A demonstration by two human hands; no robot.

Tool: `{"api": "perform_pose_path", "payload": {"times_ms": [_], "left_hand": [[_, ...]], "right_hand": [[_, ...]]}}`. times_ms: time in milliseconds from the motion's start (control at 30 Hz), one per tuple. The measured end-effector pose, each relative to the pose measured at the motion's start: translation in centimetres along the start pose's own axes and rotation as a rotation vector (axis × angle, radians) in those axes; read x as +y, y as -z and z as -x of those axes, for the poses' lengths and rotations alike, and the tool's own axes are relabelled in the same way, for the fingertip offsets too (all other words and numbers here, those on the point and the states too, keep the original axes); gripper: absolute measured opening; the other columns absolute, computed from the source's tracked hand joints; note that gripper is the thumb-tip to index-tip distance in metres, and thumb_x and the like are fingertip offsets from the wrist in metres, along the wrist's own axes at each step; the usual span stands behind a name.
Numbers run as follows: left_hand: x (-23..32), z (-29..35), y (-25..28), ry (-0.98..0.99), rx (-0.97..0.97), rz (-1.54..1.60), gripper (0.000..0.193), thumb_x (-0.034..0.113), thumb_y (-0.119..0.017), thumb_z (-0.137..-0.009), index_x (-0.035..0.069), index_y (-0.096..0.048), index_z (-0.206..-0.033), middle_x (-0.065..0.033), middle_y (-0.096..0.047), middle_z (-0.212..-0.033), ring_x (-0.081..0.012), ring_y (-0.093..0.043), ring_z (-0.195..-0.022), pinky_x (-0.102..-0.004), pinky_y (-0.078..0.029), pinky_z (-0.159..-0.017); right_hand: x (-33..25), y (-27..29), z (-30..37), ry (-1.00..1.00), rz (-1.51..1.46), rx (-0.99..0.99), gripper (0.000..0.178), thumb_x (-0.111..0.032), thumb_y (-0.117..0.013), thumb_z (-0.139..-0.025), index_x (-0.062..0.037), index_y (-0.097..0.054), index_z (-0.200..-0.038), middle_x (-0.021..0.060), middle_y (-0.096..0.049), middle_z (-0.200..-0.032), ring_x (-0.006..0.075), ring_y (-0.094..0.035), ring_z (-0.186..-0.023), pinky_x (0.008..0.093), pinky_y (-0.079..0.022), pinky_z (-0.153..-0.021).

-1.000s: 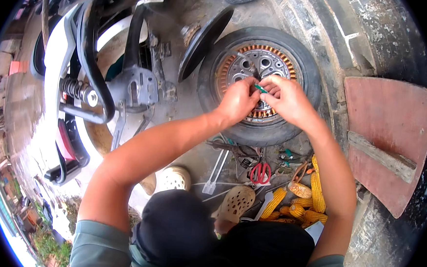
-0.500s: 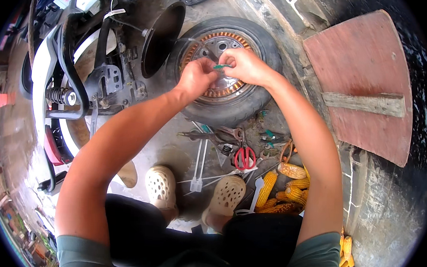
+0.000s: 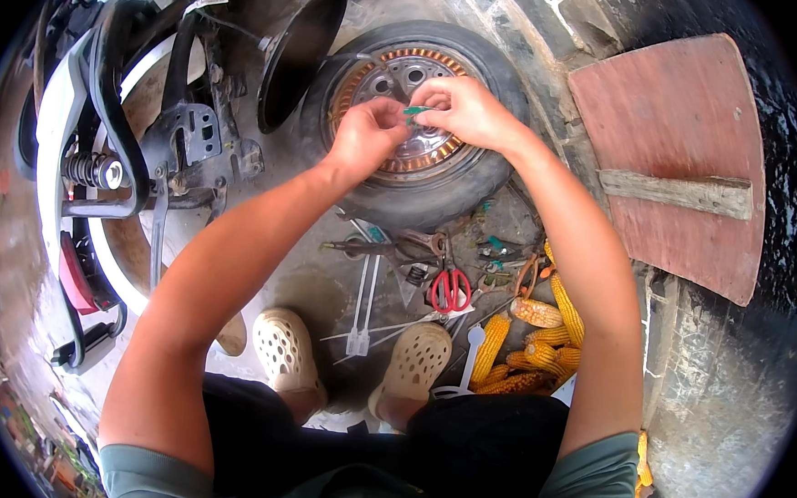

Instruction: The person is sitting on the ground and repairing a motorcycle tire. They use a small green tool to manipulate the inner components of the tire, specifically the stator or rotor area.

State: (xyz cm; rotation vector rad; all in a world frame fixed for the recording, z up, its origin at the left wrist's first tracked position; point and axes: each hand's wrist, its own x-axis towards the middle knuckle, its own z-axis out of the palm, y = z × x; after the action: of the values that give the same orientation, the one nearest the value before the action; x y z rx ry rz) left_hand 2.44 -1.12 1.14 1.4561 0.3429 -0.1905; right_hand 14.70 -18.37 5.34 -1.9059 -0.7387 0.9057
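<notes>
My right hand (image 3: 469, 115) pinches a small green strip (image 3: 415, 110) between thumb and fingers. Close beside it, the fingers of my left hand (image 3: 367, 139) are drawn together; what they hold is too small and hidden to make out. Both hands hover over a wheel with a black tyre (image 3: 419, 205), which lies flat on the ground. Inside the rim runs a ring of copper coils (image 3: 401, 56) around a metal hub (image 3: 415, 75), part of which my hands cover.
Red-handled scissors (image 3: 451, 291), pliers (image 3: 499, 249) and white cable ties (image 3: 361, 311) lie before my shoes, beside corn cobs (image 3: 543, 340). A vehicle frame with a shock absorber (image 3: 93, 169) and a dark disc (image 3: 302, 59) stands left. At right is a wooden board (image 3: 676, 120).
My hands stay together over the wheel, the right fingers shifting slightly around the green strip. The whole view has moved a little, with the vehicle frame sliding left.
</notes>
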Motion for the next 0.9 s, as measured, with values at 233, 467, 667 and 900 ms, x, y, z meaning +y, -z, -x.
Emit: {"api": "perform_pose_path", "payload": {"times_ms": [233, 467, 667, 900], "left_hand": [[-0.6, 0.0, 0.0, -0.080, 0.049, -0.188, 0.025, 0.016, -0.074, -0.089, -0.003, -0.074, -0.106, -0.0112, -0.076, -0.090, -0.0154, -0.071, -0.080, -0.0319, -0.055, -0.074], [0.3, 0.3, -0.1, -0.165, 0.110, -0.327, 0.030, 0.022, -0.077, -0.087, -0.002, -0.075, -0.104, -0.0157, -0.076, -0.088, -0.0209, -0.073, -0.078, -0.0340, -0.056, -0.076], [0.3, -0.1, -0.5, -0.114, 0.139, -0.354, 0.039, 0.025, -0.078, -0.083, 0.000, -0.076, -0.113, -0.0212, -0.076, -0.101, -0.0306, -0.076, -0.097, -0.0373, -0.058, -0.087], [1.2, 0.4, -1.5, -0.313, 0.271, -0.526, 0.029, 0.021, -0.076, -0.083, 0.005, -0.077, -0.108, -0.0147, -0.075, -0.094, -0.0329, -0.073, -0.087, -0.0415, -0.057, -0.080]], "right_hand": [[-0.8, -1.2, 1.2, 0.147, 0.206, 0.143, 0.018, -0.002, -0.074, -0.089, -0.0040, -0.073, -0.106, 0.0037, -0.075, -0.094, 0.0110, -0.068, -0.087, 0.0294, -0.056, -0.078], [-1.2, -1.5, 1.2, 0.165, 0.309, 0.196, 0.020, -0.006, -0.076, -0.087, -0.0060, -0.074, -0.106, 0.0061, -0.076, -0.092, 0.0118, -0.070, -0.082, 0.0295, -0.057, -0.073], [-2.0, -2.1, 1.6, 0.148, 0.319, 0.230, 0.019, -0.005, -0.074, -0.086, -0.0059, -0.073, -0.106, 0.0069, -0.076, -0.089, 0.0097, -0.069, -0.076, 0.0288, -0.056, -0.069], [-3.2, -2.7, 2.4, 0.075, 0.323, 0.298, 0.020, -0.005, -0.072, -0.084, -0.0049, -0.071, -0.104, 0.0141, -0.075, -0.095, 0.0283, -0.074, -0.084, 0.0402, -0.058, -0.075]]}}
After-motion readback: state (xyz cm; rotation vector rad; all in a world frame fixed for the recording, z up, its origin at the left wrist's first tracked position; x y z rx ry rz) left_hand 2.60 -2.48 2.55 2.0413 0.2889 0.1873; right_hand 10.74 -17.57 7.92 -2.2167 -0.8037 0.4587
